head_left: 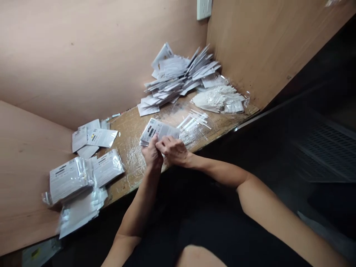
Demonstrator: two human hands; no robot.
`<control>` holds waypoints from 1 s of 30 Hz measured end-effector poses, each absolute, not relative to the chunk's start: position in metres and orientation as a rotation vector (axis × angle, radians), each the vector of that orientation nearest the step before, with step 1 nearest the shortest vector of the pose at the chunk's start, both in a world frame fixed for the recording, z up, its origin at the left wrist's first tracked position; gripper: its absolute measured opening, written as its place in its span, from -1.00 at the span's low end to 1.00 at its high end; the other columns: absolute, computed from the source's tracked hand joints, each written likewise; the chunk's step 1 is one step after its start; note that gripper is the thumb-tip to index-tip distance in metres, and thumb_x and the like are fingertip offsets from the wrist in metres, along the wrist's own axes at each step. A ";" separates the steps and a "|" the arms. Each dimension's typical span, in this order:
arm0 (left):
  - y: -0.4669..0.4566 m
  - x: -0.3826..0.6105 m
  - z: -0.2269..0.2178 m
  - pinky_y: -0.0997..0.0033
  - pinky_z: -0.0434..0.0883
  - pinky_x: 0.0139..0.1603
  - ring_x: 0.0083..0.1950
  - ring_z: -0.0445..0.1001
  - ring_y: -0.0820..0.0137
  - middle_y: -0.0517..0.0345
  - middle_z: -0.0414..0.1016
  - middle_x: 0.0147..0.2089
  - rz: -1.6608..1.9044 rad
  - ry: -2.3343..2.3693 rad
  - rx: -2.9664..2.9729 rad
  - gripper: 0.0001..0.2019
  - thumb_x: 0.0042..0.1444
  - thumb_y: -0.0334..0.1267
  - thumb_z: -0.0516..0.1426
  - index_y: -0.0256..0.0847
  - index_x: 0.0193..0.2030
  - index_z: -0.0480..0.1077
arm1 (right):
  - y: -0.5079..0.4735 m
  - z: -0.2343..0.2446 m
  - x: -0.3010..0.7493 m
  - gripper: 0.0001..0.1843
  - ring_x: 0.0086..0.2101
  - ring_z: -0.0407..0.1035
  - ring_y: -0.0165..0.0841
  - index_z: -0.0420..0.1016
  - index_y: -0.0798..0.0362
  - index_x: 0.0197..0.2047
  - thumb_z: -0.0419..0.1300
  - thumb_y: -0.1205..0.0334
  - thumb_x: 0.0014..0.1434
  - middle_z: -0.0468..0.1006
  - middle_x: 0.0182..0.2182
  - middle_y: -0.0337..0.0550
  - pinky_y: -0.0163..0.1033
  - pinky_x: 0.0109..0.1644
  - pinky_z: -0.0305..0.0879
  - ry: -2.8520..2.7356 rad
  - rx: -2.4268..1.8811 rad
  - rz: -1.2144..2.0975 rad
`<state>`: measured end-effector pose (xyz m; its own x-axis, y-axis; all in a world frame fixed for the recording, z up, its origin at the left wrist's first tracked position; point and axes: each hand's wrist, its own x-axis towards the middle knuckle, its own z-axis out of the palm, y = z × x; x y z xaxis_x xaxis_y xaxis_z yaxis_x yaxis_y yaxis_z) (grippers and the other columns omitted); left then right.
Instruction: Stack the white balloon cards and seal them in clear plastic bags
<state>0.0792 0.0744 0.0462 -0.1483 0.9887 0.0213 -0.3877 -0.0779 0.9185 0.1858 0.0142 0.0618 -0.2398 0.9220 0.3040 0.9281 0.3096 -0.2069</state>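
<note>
Holding packets (159, 131) with my left hand (151, 155) and right hand (172, 150) together; back pile (178, 76) remains, bagged stacks (71, 181) aside.

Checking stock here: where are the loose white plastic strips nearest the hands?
In the head view, they lie on the wooden bench, just right of the printed packets and above the right hand, with a larger white bundle farther along towards the corner.

Free: surface (130, 148) lying bare beside left hand (151, 154) | Blocking: white sticks (193, 124) and packet pile (178, 76) sitting ahead, wooden wall (97, 66) rising behind
</note>
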 end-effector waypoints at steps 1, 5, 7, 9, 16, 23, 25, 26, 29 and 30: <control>0.082 0.070 0.048 0.30 0.64 0.10 0.01 0.72 0.21 0.05 0.74 -0.02 1.506 1.001 0.977 -0.57 0.00 -0.07 0.53 -0.18 -0.04 0.61 | 0.014 0.062 0.192 -0.73 0.02 0.41 -0.07 0.55 -0.01 0.17 0.08 0.16 0.58 0.58 0.01 0.09 -0.05 0.06 0.34 -2.214 -1.592 -0.005; 0.098 0.029 0.035 0.36 0.62 -0.08 -0.16 0.67 0.26 0.13 0.69 -0.19 1.216 0.960 1.443 -0.51 -0.19 -0.19 0.57 -0.16 -0.10 0.58 | 0.021 0.044 0.227 -0.27 0.24 0.35 0.07 0.38 0.01 0.36 0.47 -0.12 0.29 0.47 0.25 0.17 0.16 0.37 0.30 -1.784 -1.496 0.197; 0.091 0.023 0.016 0.30 0.62 -0.11 -0.20 0.66 0.23 0.12 0.67 -0.25 1.040 0.955 1.472 -0.49 -0.26 -0.15 0.58 -0.16 -0.14 0.57 | 0.025 0.025 0.238 -0.10 0.23 0.40 0.03 0.24 0.03 0.45 0.50 -0.11 0.22 0.46 0.25 0.15 0.10 0.32 0.39 -1.615 -1.432 0.473; 0.074 0.030 -0.007 0.19 0.63 -0.07 -0.17 0.67 0.15 0.06 0.69 -0.23 1.110 1.064 1.398 -0.52 -0.22 -0.04 0.56 -0.16 -0.19 0.57 | 0.023 0.006 0.243 -0.13 0.09 0.50 -0.03 0.23 0.05 0.42 0.46 -0.09 0.22 0.53 0.13 0.09 0.03 0.18 0.49 -1.569 -1.353 0.755; 0.057 0.087 -0.010 -0.06 0.61 0.22 0.12 0.70 -0.10 -0.16 0.74 0.04 0.768 0.777 1.339 -0.37 -0.14 0.13 0.58 -0.22 -0.01 0.66 | -0.048 -0.025 0.283 -0.45 -0.08 0.56 -0.10 0.43 -0.04 0.20 0.42 -0.09 0.28 0.63 -0.05 -0.06 0.05 0.13 0.56 -1.279 -1.325 0.847; 0.165 0.101 0.002 -0.21 -0.30 0.74 0.75 -0.04 -0.27 -0.30 0.27 0.64 0.514 0.828 2.072 -0.07 -0.08 0.15 0.53 -0.26 0.39 0.52 | -0.111 -0.049 0.332 -0.42 0.09 0.62 0.00 0.49 -0.13 0.17 0.50 -0.13 0.19 0.70 0.04 -0.01 0.20 0.38 0.45 -0.643 -1.353 0.709; 0.156 0.075 -0.008 -0.19 -0.34 0.74 0.75 -0.01 -0.25 -0.26 0.25 0.66 0.403 0.827 2.203 -0.08 0.00 0.21 0.48 -0.24 0.43 0.50 | -0.126 -0.049 0.334 -0.40 0.12 0.62 0.02 0.51 -0.14 0.14 0.54 -0.13 0.12 0.71 0.06 -0.01 0.25 0.41 0.43 -0.550 -1.339 0.788; 0.143 0.058 -0.012 -0.19 -0.33 0.74 0.75 0.00 -0.23 -0.23 0.25 0.66 0.362 0.818 2.260 -0.09 0.05 0.23 0.46 -0.22 0.46 0.48 | -0.133 -0.048 0.332 -0.39 0.11 0.62 0.03 0.52 -0.14 0.12 0.56 -0.13 0.08 0.72 0.06 -0.01 0.27 0.41 0.44 -0.503 -1.331 0.860; 0.086 0.005 -0.017 -0.18 -0.25 0.75 0.73 0.06 -0.19 -0.22 0.25 0.66 0.307 0.800 2.377 -0.11 0.15 0.29 0.40 -0.16 0.51 0.44 | -0.142 -0.047 0.317 -0.35 0.11 0.63 0.05 0.53 -0.13 0.08 0.61 -0.13 0.02 0.73 0.07 0.00 0.30 0.36 0.50 -0.401 -1.293 1.139; 0.067 -0.009 -0.017 -0.19 -0.22 0.75 0.72 0.09 -0.17 -0.22 0.28 0.65 0.300 0.799 2.383 -0.13 0.16 0.29 0.40 -0.14 0.50 0.45 | -0.141 -0.047 0.310 -0.34 0.11 0.63 0.06 0.52 -0.12 0.09 0.61 -0.15 0.01 0.73 0.07 0.00 0.29 0.33 0.54 -0.392 -1.278 1.231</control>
